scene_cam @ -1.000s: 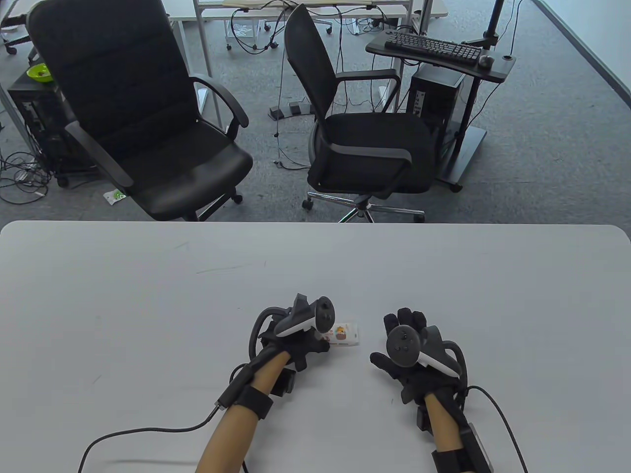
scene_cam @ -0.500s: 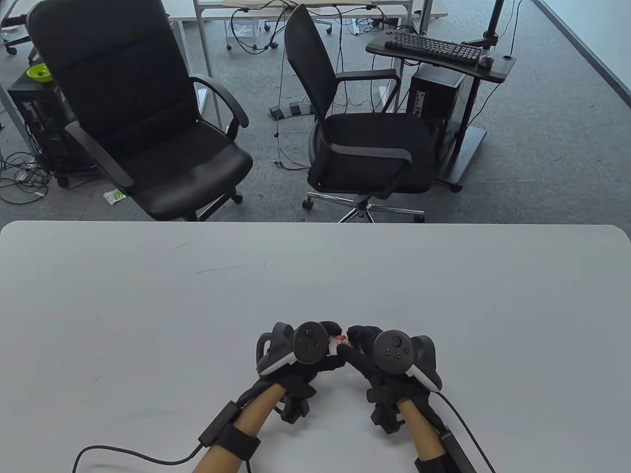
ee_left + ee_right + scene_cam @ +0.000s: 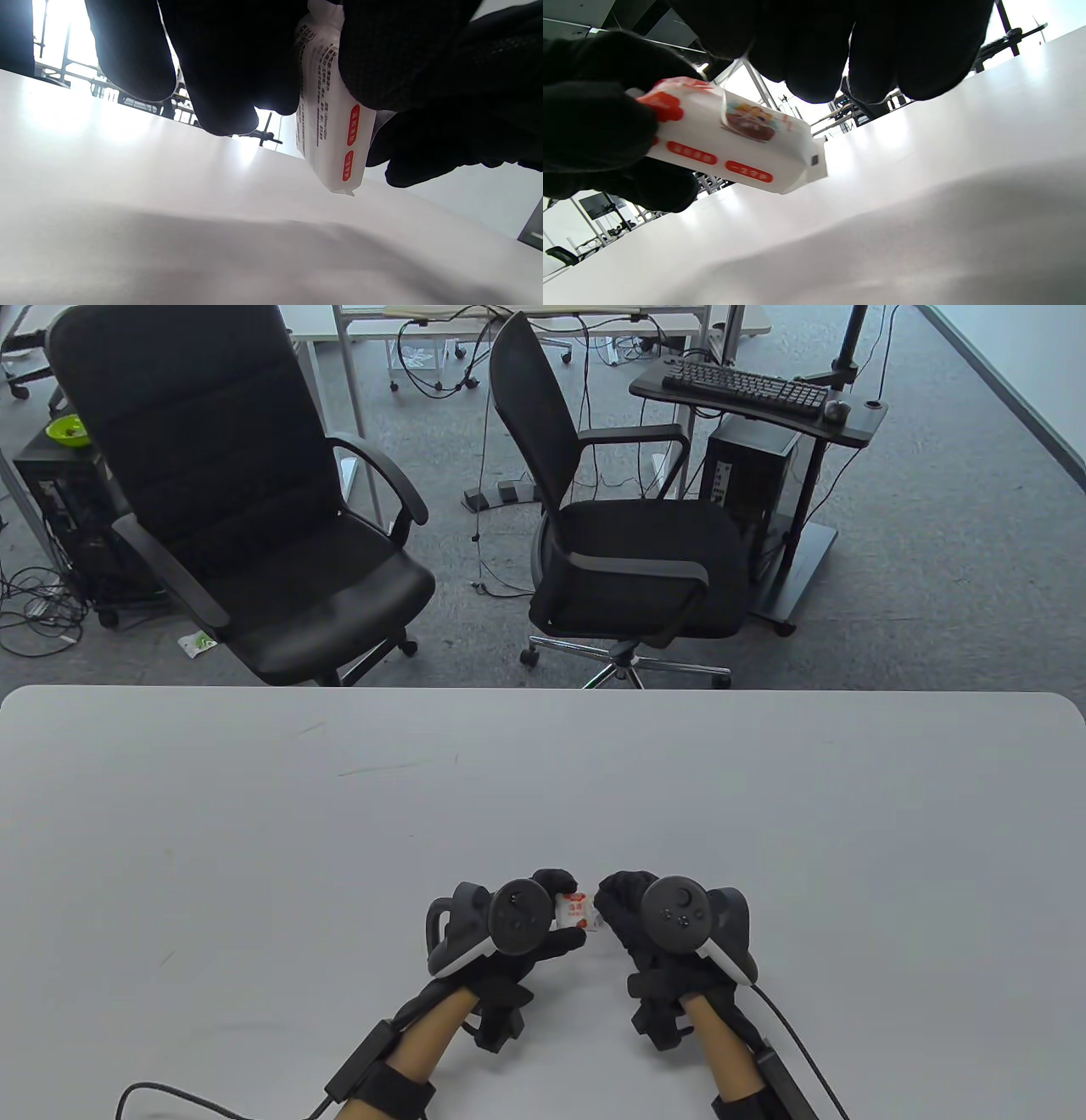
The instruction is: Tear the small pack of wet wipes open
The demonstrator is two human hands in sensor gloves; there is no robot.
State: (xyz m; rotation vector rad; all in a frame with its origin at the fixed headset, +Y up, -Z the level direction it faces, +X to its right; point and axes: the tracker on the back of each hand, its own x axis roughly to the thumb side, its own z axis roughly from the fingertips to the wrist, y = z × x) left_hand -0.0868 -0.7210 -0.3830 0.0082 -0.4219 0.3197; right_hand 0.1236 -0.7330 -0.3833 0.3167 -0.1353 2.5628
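The small wet wipes pack point(image 3: 576, 909) is white with red labels and a picture. My left hand point(image 3: 563, 913) pinches its left end between thumb and fingers and holds it a little above the white table point(image 3: 339, 831). The pack also shows in the left wrist view point(image 3: 335, 140) and the right wrist view point(image 3: 742, 144), where its right end sticks out free. My right hand point(image 3: 612, 902) is close beside the pack's right end; its curled fingers point(image 3: 882, 51) hang above the pack and do not grip it.
Two black office chairs point(image 3: 246, 517) point(image 3: 619, 543) stand beyond the table's far edge. A keyboard stand point(image 3: 747, 390) is at the back right. Glove cables point(image 3: 221, 1090) trail from both wrists along the table's near edge.
A second ago the pack lay on the table by my left hand, with my right hand apart. My left hand lifted it, my right hand came in beside it, and the pack has since turned.
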